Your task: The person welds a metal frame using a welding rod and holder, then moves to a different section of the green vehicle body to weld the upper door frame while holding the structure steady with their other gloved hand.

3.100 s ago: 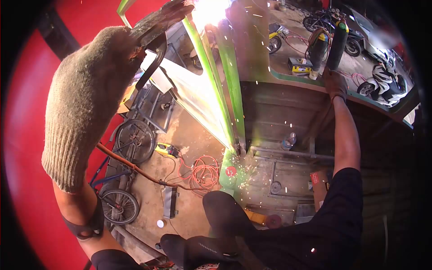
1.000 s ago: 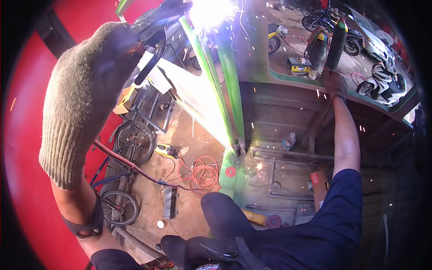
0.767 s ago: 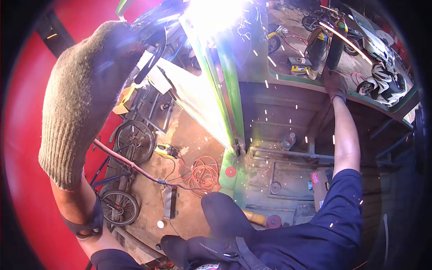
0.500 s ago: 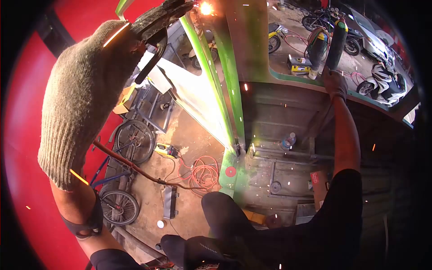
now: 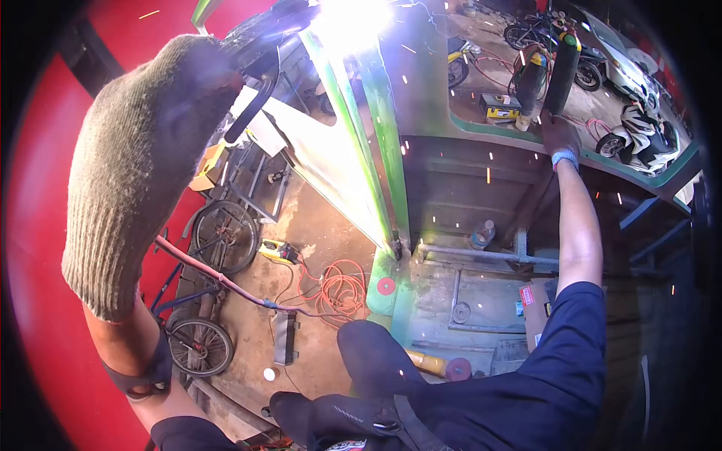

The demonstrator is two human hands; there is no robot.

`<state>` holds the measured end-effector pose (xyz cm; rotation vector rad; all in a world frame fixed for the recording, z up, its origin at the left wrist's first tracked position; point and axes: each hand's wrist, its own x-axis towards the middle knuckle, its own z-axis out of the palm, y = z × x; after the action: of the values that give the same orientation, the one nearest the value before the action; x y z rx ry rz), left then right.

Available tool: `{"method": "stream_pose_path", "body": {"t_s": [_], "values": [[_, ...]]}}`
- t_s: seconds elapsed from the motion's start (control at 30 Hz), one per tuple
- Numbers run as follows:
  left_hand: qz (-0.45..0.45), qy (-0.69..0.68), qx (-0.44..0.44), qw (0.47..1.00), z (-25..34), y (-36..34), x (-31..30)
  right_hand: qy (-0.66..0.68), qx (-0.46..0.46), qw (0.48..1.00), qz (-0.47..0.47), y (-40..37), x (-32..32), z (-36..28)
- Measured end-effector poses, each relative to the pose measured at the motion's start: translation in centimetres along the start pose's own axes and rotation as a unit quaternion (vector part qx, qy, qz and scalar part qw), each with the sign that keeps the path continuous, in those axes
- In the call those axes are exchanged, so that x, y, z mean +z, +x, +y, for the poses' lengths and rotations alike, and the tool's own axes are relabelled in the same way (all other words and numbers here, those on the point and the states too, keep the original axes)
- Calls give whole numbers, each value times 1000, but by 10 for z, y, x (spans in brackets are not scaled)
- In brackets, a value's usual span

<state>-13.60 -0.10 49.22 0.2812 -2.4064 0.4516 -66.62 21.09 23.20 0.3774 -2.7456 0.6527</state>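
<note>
My left hand point(image 5: 180, 83), in a thick knitted glove, is closed around a dark welding electrode holder point(image 5: 259, 37) at the upper left. A blinding white arc point(image 5: 350, 21) burns beyond its far end, at the top of a green metal post point(image 5: 385, 128); the glare hides the electrode tip and the joint. A reddish cable point(image 5: 214, 274) hangs below my left wrist. My right hand point(image 5: 562, 141), gloved with a blue cuff, grips the lower edge of the green window frame point(image 5: 492, 133) at the right.
Sparks fly around the post. Through the doorway are a bicycle point(image 5: 226, 237), a coiled orange hose point(image 5: 338, 289) and a yellow machine point(image 5: 277, 251). A bottle point(image 5: 483, 234) stands on the metal floor. Gas cylinders point(image 5: 562, 75) and motorcycles point(image 5: 639, 139) are outside the window.
The small orange glow at the post's top has flared into a large white-blue arc, lighting the cabin and my right arm. Both hands stay nearly in place.
</note>
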Motion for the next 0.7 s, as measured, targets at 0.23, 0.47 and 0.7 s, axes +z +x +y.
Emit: {"method": "stream_pose_path", "body": {"t_s": [0.23,0.47,0.7], "values": [[-21,-7,-1,1000,6,2,-2,8,0,1000,-5,-2,-3,-1],[-29,22,13,999,9,5,-5,7,-7,1000,5,-2,-1,3],[-80,24,-48,995,8,7,-9,17,-12,999,50,2,10,7]]}}
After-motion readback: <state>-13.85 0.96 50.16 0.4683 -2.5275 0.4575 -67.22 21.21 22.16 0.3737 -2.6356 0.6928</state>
